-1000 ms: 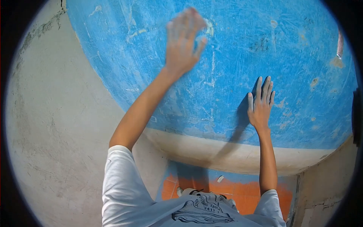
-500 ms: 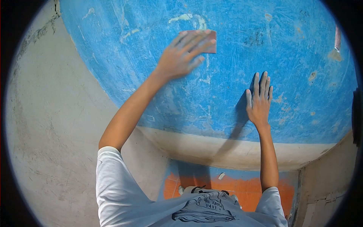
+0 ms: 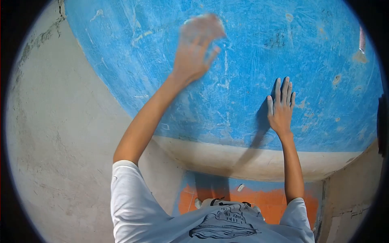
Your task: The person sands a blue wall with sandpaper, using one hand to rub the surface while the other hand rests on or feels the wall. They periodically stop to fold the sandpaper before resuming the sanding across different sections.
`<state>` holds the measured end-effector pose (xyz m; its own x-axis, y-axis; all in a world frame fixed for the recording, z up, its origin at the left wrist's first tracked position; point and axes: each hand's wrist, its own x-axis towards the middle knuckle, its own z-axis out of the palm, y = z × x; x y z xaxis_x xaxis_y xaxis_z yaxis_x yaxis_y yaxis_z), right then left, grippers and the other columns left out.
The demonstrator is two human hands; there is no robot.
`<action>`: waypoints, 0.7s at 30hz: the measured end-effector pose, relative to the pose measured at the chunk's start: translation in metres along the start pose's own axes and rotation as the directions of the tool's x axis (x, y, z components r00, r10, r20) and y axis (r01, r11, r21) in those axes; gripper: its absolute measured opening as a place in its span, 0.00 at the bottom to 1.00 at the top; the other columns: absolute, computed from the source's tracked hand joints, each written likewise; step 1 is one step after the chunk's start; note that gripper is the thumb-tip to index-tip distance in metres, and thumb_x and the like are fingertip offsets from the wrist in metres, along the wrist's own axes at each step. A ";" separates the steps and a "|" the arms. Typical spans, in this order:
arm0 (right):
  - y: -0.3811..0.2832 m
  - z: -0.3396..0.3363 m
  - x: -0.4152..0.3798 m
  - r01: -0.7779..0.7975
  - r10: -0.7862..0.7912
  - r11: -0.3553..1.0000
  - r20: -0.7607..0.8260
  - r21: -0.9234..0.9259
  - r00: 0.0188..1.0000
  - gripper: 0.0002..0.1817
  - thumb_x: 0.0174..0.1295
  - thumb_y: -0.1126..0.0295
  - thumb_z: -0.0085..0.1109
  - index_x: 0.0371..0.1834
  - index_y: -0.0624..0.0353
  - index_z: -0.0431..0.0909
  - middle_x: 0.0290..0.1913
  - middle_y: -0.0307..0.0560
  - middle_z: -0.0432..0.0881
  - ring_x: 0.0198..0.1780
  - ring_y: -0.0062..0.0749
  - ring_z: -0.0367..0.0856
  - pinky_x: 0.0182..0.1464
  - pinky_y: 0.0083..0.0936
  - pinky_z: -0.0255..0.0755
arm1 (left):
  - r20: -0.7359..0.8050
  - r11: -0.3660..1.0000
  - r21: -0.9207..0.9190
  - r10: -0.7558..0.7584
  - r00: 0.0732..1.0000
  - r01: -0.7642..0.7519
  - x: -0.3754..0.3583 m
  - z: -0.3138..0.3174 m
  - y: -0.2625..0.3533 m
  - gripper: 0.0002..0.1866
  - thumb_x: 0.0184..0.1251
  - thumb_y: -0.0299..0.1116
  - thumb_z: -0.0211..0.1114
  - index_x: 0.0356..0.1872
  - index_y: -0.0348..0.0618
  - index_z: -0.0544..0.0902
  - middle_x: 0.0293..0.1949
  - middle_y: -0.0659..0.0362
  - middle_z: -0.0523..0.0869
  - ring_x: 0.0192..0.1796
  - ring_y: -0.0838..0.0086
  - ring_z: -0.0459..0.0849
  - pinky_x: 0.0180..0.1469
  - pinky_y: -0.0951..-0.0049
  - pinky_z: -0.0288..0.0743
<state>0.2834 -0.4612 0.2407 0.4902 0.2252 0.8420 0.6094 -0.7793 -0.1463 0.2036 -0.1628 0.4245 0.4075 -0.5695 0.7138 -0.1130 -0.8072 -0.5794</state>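
A reddish-brown flat sheet [image 3: 214,25], smeared by motion, lies under the fingers of my left hand [image 3: 192,56] against the blue wall [image 3: 235,73]. That hand is high on the wall, left of centre, with its thumb pointing to the right; its fingertips are blurred. Lower and to the right, my right hand [image 3: 281,107] rests on the same painted surface with nothing in it, its fingers stretched upward and coated in pale dust. Whitish scratches and chipped patches mark the paint around both hands.
Bare grey wall [image 3: 60,133] stands at the left. Below the blue paint runs a cream band [image 3: 210,156]. A small white object [image 3: 240,187] lies on the orange and blue floor [image 3: 269,206] near my feet. Another wall [image 3: 352,190] is at the right.
My left hand has moved up the wall and slightly left, taking the sheet with it. The right hand stays flat on the wall; the whole view has shifted slightly.
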 end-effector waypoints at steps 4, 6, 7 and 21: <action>0.000 -0.007 0.002 0.015 -0.015 1.000 0.024 0.022 1.000 0.33 0.83 0.56 0.38 0.88 0.49 0.50 0.88 0.53 0.45 0.87 0.53 0.43 0.84 0.57 0.38 | -0.002 1.000 0.016 -0.022 1.000 0.022 0.009 -0.010 -0.023 0.32 0.83 0.52 0.50 0.82 0.55 0.62 0.83 0.55 0.61 0.84 0.55 0.57 0.84 0.47 0.47; -0.001 -0.005 0.002 0.017 -0.017 1.000 0.015 0.018 1.000 0.33 0.83 0.56 0.38 0.88 0.49 0.50 0.88 0.53 0.45 0.88 0.53 0.42 0.84 0.57 0.37 | -0.198 0.970 0.087 -0.205 0.959 0.225 0.016 0.000 -0.017 0.32 0.82 0.52 0.52 0.81 0.54 0.64 0.83 0.55 0.61 0.84 0.55 0.57 0.84 0.46 0.47; 0.000 -0.002 0.000 0.017 -0.017 1.000 0.010 0.010 1.000 0.33 0.83 0.55 0.37 0.88 0.49 0.49 0.88 0.53 0.45 0.88 0.53 0.42 0.84 0.58 0.37 | -0.296 0.941 0.101 -0.280 0.913 0.322 0.019 0.005 -0.011 0.31 0.82 0.52 0.53 0.80 0.54 0.65 0.83 0.55 0.61 0.84 0.55 0.56 0.83 0.46 0.48; 0.011 0.000 -0.007 0.007 -0.008 1.000 0.057 0.017 0.998 0.32 0.83 0.56 0.36 0.88 0.47 0.49 0.88 0.50 0.45 0.88 0.51 0.42 0.84 0.59 0.34 | -0.130 0.988 0.018 -0.152 0.980 0.155 0.015 -0.006 -0.023 0.33 0.84 0.54 0.48 0.84 0.57 0.59 0.85 0.56 0.55 0.85 0.49 0.52 0.81 0.33 0.43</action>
<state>0.2867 -0.4719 0.2331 0.5201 0.2645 0.8121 0.6234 -0.7676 -0.1492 0.2072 -0.1532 0.4507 0.2984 -0.4559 0.8385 -0.0317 -0.8828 -0.4687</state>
